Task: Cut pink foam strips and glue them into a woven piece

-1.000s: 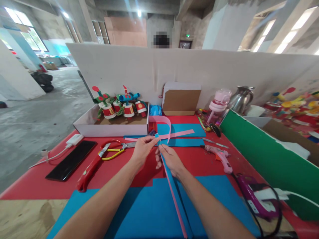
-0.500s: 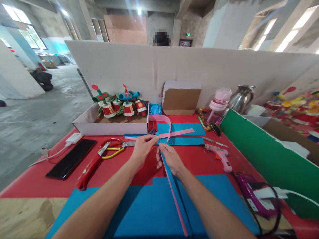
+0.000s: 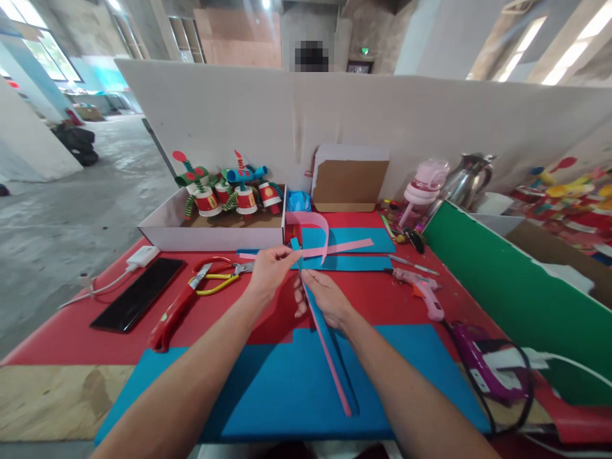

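Observation:
Both hands meet over the red table (image 3: 57, 341). My left hand (image 3: 269, 273) pinches the far end of a long blue paper strip (image 3: 325, 331) with a pink strip (image 3: 329, 360) lying along it. My right hand (image 3: 321, 297) grips the same pair of strips just below, fingers curled round them. The strips run back toward me over a large blue sheet (image 3: 287, 389). Beyond the hands a loose pink strip (image 3: 335, 247) loops over smaller blue sheets (image 3: 354, 252).
Left of the hands lie yellow-handled scissors (image 3: 217, 282), a red utility knife (image 3: 172, 317) and a black phone (image 3: 138, 303) with a charger (image 3: 142, 256). A white box (image 3: 210, 237) holds paper-cup figures. To the right are a pink glue gun (image 3: 425, 294), a purple tool (image 3: 482, 370) and a green board (image 3: 507, 299).
The view has tilted down slightly. Both hands stay on the strips; the near ends have lifted a little higher up the blue sheet.

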The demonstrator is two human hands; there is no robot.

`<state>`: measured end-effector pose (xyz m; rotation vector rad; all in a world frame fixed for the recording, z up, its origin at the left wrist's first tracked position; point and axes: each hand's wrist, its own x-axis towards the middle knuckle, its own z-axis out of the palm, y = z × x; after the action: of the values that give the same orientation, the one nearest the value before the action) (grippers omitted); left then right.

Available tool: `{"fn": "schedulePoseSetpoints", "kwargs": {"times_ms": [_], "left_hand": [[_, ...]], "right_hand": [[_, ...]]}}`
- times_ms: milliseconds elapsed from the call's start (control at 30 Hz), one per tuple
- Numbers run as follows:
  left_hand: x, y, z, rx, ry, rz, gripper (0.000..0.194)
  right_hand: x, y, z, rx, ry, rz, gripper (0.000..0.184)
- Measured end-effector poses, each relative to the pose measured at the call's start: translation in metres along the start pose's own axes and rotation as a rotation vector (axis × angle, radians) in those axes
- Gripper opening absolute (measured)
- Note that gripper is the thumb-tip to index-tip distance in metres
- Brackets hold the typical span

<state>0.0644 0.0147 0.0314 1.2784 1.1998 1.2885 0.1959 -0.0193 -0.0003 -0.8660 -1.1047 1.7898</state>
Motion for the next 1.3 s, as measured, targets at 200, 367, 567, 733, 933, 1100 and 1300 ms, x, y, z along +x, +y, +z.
{"fn": "schedulePoseSetpoints", "kwargs": {"times_ms": [200, 367, 567, 733, 933, 1100, 1300], "left_hand": [[0.019, 0.004, -0.023, -0.048, 0.158, 0.077, 0.028], [0.022, 0.002, -0.028, -0.047, 0.177, 0.077, 0.026], [0.026, 0.0, -0.035, -0.067, 0.196, 0.068, 0.027], [0.027, 0.004, -0.037, -0.036, 0.191, 0.102, 0.025], [0.028, 0.011, -0.036, -0.028, 0.185, 0.141, 0.025], [0.027, 0.024, -0.032, 0.085, 0.167, 0.223, 0.023], [-0.007, 0.05, -0.014, 0.395, 0.014, 0.489, 0.024]], "right_hand": [[-0.007, -0.007, 0.002, 0.121, -0.112, 0.178, 0.039], [-0.009, -0.009, 0.0, 0.156, -0.141, 0.222, 0.037], [-0.009, -0.006, -0.002, 0.168, -0.195, 0.212, 0.029], [-0.008, -0.005, -0.002, 0.149, -0.138, 0.161, 0.027], [-0.008, -0.009, 0.0, 0.143, -0.126, 0.15, 0.022], [-0.005, -0.006, -0.001, 0.092, -0.062, 0.12, 0.02], [0.001, -0.006, -0.007, 0.134, 0.09, 0.045, 0.024]]}}
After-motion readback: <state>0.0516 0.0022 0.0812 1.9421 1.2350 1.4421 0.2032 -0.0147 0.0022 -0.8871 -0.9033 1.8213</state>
